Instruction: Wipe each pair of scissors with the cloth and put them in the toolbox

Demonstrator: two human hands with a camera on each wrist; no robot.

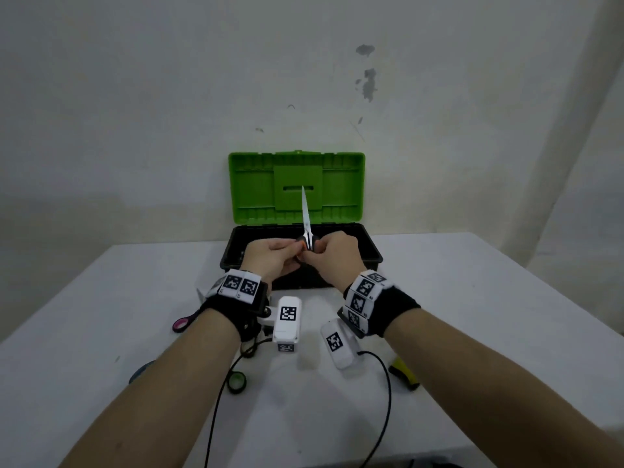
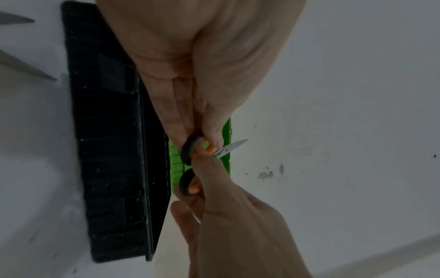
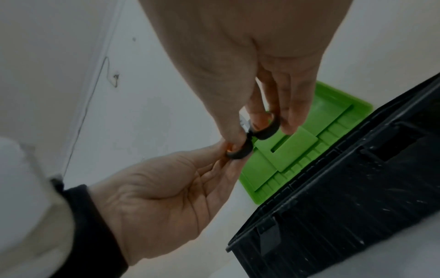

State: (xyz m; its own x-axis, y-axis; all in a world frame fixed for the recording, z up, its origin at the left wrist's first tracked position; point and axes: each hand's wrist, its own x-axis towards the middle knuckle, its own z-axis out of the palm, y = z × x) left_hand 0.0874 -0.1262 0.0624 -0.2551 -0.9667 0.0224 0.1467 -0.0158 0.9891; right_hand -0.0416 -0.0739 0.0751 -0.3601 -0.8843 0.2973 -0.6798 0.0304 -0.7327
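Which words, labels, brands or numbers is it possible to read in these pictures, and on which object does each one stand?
No readable text in any view.
Wrist bands and camera units: only black-and-white square code markers, no letters or numbers.
Toolbox lid: plain green plastic, no brand visible.
Scissors: any print on the blade is too small to read.

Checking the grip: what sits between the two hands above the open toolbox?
Head view: only the scissors' black-and-orange handle loops lie between the left hand and right hand; each grips a loop, blades pointing up before the toolbox lid. No cloth.
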